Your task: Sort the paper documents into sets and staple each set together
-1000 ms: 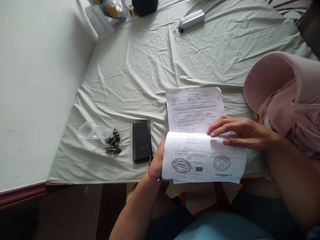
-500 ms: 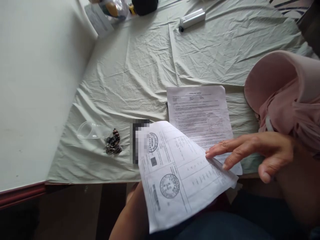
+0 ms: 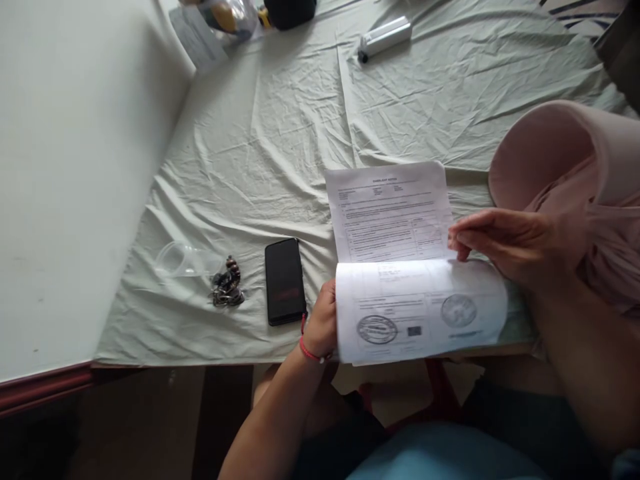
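Note:
A white printed sheet with round and oval stamps point(image 3: 400, 307) lies curved over another sheet near the table's front edge. My left hand point(image 3: 323, 323), with a red string on its wrist, is closed on the left edge of the stamped sheet, its fingertips hidden. Beyond it, the headed upper part of a printed page point(image 3: 387, 210) shows. My right hand point(image 3: 505, 240) is over the right side of the papers, its fingers drawn together close to the stamped sheet's upper edge; what they pinch, if anything, is hidden. Left of the papers lies a black phone point(image 3: 285, 281).
A clear plastic cup point(image 3: 181, 260) lies on its side by a dark beaded string point(image 3: 229, 283). A pink cap point(image 3: 560, 153) stands at the right. A silver-grey device point(image 3: 385, 39) lies toward the back of the cloth-covered table point(image 3: 260, 147). A wall point(image 3: 75, 167) rises at the left.
The stamped sheet has turned and moved right onto the other page, uncovering the phone and my left hand. My right hand has moved up, its spread fingers now drawn together.

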`<state>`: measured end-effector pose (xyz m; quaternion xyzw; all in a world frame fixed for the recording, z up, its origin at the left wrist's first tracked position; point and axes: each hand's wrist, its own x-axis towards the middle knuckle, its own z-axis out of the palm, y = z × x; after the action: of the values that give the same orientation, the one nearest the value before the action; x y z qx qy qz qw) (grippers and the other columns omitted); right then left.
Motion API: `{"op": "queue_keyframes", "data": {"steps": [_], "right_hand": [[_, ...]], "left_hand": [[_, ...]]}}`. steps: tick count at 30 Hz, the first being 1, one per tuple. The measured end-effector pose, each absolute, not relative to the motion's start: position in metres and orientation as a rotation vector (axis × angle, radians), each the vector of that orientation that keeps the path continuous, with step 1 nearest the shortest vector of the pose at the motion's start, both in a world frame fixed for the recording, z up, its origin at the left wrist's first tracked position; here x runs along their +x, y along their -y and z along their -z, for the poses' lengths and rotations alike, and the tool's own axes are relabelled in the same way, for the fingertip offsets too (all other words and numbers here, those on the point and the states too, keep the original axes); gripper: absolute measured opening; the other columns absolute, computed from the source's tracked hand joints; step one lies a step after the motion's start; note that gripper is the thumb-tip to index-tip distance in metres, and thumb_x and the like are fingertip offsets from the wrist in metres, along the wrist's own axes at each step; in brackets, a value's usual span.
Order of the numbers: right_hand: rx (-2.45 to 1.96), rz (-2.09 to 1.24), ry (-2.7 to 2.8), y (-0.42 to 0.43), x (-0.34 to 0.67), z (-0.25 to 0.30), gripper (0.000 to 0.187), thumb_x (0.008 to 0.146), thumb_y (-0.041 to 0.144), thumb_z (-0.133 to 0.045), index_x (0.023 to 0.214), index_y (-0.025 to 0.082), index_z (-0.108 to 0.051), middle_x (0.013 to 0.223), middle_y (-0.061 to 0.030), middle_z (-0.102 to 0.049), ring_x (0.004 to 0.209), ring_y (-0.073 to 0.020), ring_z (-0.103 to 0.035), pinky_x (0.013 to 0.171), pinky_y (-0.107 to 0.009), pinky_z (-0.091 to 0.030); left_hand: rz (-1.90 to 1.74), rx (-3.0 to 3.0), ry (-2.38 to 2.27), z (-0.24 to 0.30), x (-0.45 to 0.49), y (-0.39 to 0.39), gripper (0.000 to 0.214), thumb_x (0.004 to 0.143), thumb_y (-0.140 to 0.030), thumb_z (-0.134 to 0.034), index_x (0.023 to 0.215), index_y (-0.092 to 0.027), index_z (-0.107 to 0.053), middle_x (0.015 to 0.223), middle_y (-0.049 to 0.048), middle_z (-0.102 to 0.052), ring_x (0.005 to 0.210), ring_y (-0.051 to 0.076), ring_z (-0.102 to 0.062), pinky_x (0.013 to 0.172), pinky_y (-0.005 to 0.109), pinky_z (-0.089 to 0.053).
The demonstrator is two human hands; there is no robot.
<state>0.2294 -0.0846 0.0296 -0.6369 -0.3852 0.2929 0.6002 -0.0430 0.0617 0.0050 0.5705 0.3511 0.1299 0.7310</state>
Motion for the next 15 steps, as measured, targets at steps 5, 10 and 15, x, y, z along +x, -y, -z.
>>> {"op": "queue_keyframes", "data": {"steps": [5, 10, 15], "right_hand": [[-1.8, -0.438, 0.821, 0.075, 0.229, -0.022, 0.023, 0.088, 0.046, -0.078, 0.1, 0.027, -0.081, 0.084, -0.0031, -0.074, 0.07, -0.017, -0.067, 0.06, -0.033, -0.059], [-2.02, -0.434, 0.762, 0.074, 0.238, -0.019, 0.036, 0.083, 0.053, -0.075, 0.102, 0.023, -0.08, 0.085, -0.006, -0.074, 0.073, -0.0182, -0.066, 0.06, -0.031, -0.054], [-2.173, -0.373, 0.889, 0.072, 0.243, -0.015, 0.045, 0.082, 0.053, -0.074, 0.115, 0.023, -0.077, 0.103, -0.0069, -0.076, 0.067, -0.0152, -0.061, 0.069, -0.036, -0.053]], "left_hand": [[-0.345, 1.2, -0.708, -0.015, -0.035, -0.063, 0.036, 0.076, -0.042, -0.088, 0.1, -0.016, -0.082, 0.09, 0.0078, -0.081, 0.092, 0.028, -0.076, 0.083, 0.037, -0.064], [-0.344, 1.239, -0.693, -0.018, -0.037, -0.062, 0.033, 0.075, -0.041, -0.088, 0.096, -0.015, -0.083, 0.095, 0.0095, -0.082, 0.1, 0.031, -0.076, 0.084, 0.038, -0.065], [-0.327, 1.274, -0.695, -0.016, -0.034, -0.063, 0.032, 0.072, -0.037, -0.089, 0.095, -0.016, -0.083, 0.094, 0.0092, -0.082, 0.104, 0.032, -0.075, 0.088, 0.04, -0.064]]}}
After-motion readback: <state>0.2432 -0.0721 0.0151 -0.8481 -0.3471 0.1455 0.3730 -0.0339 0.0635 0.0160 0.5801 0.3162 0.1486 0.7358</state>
